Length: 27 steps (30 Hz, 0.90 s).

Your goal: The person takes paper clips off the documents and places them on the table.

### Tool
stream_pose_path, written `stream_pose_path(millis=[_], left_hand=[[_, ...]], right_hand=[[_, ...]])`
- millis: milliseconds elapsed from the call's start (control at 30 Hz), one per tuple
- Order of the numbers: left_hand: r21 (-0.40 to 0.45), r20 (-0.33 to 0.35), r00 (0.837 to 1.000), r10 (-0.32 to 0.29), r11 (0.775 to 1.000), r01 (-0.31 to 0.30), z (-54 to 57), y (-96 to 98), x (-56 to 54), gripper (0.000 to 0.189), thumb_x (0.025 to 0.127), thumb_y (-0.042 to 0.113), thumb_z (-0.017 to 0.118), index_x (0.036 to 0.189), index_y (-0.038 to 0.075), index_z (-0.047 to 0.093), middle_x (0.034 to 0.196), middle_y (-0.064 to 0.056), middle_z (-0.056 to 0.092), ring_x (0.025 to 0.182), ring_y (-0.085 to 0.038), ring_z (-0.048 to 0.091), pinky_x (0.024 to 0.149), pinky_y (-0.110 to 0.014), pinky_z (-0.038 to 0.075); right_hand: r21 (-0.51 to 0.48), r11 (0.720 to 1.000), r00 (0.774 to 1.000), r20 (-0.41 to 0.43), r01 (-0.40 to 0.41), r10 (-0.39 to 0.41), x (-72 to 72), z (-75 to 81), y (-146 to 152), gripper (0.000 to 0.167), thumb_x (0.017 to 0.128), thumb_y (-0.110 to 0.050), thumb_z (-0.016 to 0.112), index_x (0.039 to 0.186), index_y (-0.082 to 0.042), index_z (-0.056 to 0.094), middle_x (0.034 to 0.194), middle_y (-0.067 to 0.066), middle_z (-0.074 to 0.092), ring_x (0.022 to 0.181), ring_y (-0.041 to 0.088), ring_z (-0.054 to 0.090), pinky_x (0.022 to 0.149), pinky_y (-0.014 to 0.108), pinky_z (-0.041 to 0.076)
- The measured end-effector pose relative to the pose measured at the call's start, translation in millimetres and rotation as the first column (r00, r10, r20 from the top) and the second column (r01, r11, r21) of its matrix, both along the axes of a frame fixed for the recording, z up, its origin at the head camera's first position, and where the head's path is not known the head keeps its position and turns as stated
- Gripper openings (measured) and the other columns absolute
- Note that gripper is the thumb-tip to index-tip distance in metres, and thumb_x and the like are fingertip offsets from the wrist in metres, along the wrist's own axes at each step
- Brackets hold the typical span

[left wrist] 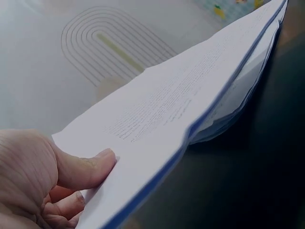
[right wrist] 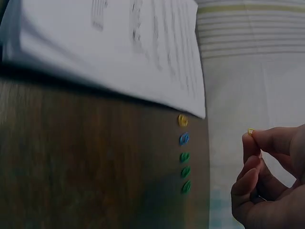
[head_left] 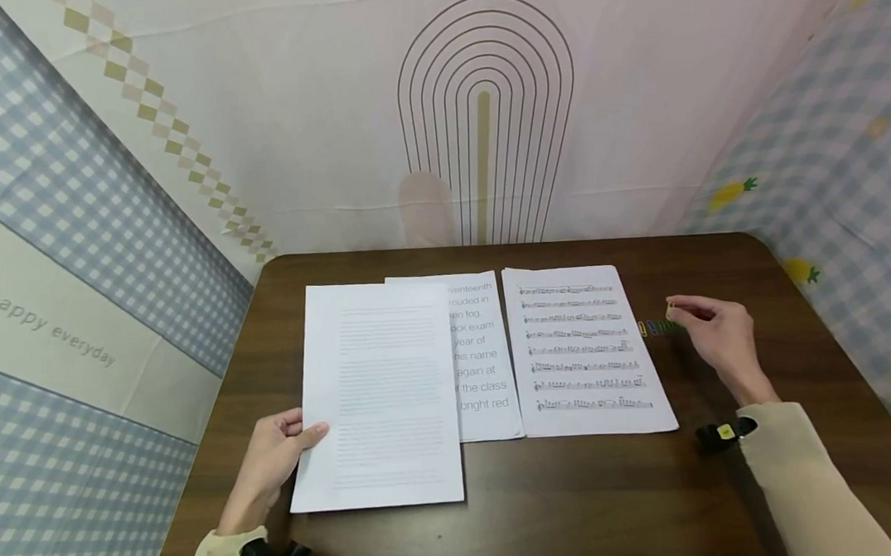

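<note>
My left hand (head_left: 269,457) grips the left edge of a stack of printed text sheets (head_left: 388,392), thumb on top and fingers underneath. In the left wrist view this stack is tilted and held up, its sheets slightly parted at the far edge. Over on the right, my right hand (head_left: 722,336) pinches a small yellow paper clip (right wrist: 250,131) between thumb and index finger, above the table. Below it, a row of paper clips lies beside the sheet music: one yellow (right wrist: 183,120), one blue (right wrist: 184,139) and three green (right wrist: 185,171).
A stack of sheet music (head_left: 584,350) lies right of centre. Left of it is a large-print text stack (head_left: 486,379), partly covered by the held sheets. The brown wooden table (head_left: 555,507) meets a patterned cloth backdrop (head_left: 333,124) at its back.
</note>
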<state>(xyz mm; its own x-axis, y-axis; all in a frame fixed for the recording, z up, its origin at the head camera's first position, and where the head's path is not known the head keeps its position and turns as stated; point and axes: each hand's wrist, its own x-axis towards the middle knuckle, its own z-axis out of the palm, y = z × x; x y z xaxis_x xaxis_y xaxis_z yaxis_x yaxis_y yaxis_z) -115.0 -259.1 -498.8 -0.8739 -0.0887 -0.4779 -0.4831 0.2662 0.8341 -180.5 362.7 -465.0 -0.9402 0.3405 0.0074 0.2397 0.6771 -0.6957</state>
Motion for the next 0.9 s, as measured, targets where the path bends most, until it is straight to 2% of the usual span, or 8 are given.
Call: stream_pose_path(millis=[100,200,267,333,467,700,900], left_hand=[[-0.016,0.008,1.0,0.011,1.0,-0.011,0.4,-4.6,-1.4,0.039,0.103,0.006,0.073,0.135,-0.015,0.065,0.096,-0.01,0.084,0.075,-0.013,0.077,0.064,-0.028,0.063],[-0.03,0.014,1.0,0.017,0.999,-0.017,0.7,-9.1,-2.5,0.04,0.103,0.006,0.072,0.136,-0.015,0.064,0.095,-0.008,0.084,0.074,-0.012,0.076,0.064,-0.028,0.062],[-0.035,0.019,1.0,0.018,0.999,-0.018,0.6,-12.0,-3.3,0.04,0.104,0.007,0.072,0.136,-0.015,0.064,0.094,-0.007,0.084,0.074,-0.012,0.076,0.064,-0.028,0.062],[-0.036,0.021,1.0,0.019,0.999,-0.018,0.7,-14.5,-4.2,0.04,0.104,0.007,0.071,0.136,-0.015,0.063,0.094,-0.006,0.083,0.074,-0.012,0.076,0.065,-0.028,0.062],[-0.033,0.021,1.0,0.019,0.999,-0.018,1.0,-18.7,-6.3,0.041,0.104,0.006,0.071,0.137,-0.015,0.062,0.095,-0.007,0.084,0.075,-0.012,0.077,0.065,-0.028,0.063],[-0.047,0.025,0.999,0.025,0.999,-0.023,5.7,-27.1,-10.7,0.043,0.105,0.008,0.07,0.14,-0.016,0.06,0.094,-0.004,0.084,0.074,-0.01,0.076,0.065,-0.028,0.063],[-0.064,0.021,0.999,0.025,0.998,-0.023,5.9,-38.5,-15.8,0.046,0.106,0.009,0.07,0.143,-0.016,0.058,0.093,-0.001,0.083,0.074,-0.008,0.076,0.065,-0.028,0.063]], right_hand=[[0.031,0.999,0.999,0.031,0.012,-0.013,-1.3,-6.5,12.3,0.039,0.107,-0.034,0.071,0.132,-0.005,0.077,0.097,-0.03,0.069,0.084,-0.015,0.056,0.069,0.011,0.048],[0.063,0.998,0.998,0.058,0.022,-0.026,-2.5,-13.0,23.7,0.039,0.108,-0.034,0.07,0.132,-0.005,0.077,0.11,-0.005,0.08,0.082,-0.017,0.054,0.068,0.013,0.047],[0.083,0.996,0.997,0.072,0.032,-0.038,-3.0,-16.7,30.9,0.04,0.108,-0.035,0.069,0.132,-0.004,0.077,0.121,0.012,0.08,0.081,-0.017,0.052,0.068,0.014,0.046],[0.099,0.994,0.996,0.083,0.037,-0.045,-3.2,-19.6,36.9,0.04,0.108,-0.035,0.068,0.132,-0.004,0.077,0.125,0.019,0.079,0.083,-0.017,0.049,0.071,0.017,0.045],[0.12,0.992,0.993,0.101,0.042,-0.054,-3.9,-25.3,46.9,0.041,0.109,-0.036,0.067,0.133,-0.004,0.077,0.126,0.02,0.079,0.085,-0.018,0.046,0.079,0.021,0.042],[0.133,0.991,0.992,0.117,0.025,-0.041,-5.7,-32.4,51.9,0.039,0.111,-0.033,0.064,0.132,-0.002,0.076,0.132,0.029,0.074,0.089,-0.008,0.05,0.082,0.027,0.041],[0.145,0.989,0.996,0.091,0.01,-0.024,-7.2,-34.2,50.8,0.035,0.111,-0.027,0.063,0.129,0.0,0.077,0.119,0.025,0.079,0.077,-0.016,0.046,0.075,0.024,0.041]])
